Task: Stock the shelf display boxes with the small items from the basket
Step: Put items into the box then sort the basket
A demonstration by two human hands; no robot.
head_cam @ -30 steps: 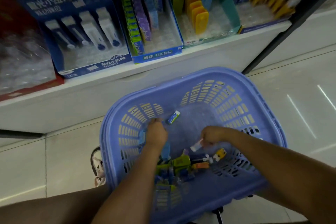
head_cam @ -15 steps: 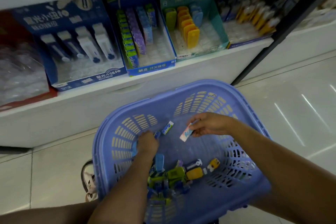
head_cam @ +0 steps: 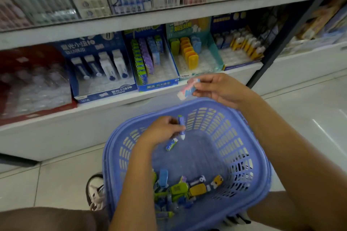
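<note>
A blue plastic basket (head_cam: 260,167) rests on my lap with several small colourful items (head_cam: 187,190) piled at its near end. My left hand (head_cam: 161,130) hovers inside the basket, shut on two small blue erasers (head_cam: 181,127). My right hand (head_cam: 220,88) is raised above the basket's far rim, pinching a pink and blue eraser (head_cam: 188,89) close to the shelf edge. On the lower shelf stand display boxes: a dark blue one (head_cam: 105,92), a blue one with green and purple items (head_cam: 159,84) and a teal one with yellow items (head_cam: 216,50).
A red box (head_cam: 37,110) of clear packets sits at the shelf's left. Another blue box (head_cam: 242,65) with yellow items stands beside a black upright post (head_cam: 281,43). An upper shelf (head_cam: 150,18) holds more stock. My shoe (head_cam: 95,191) is on the tiled floor.
My right hand has lifted the pink and blue eraser out of the basket toward the shelf. My left hand has risen with its erasers. The view has tilted upward.
</note>
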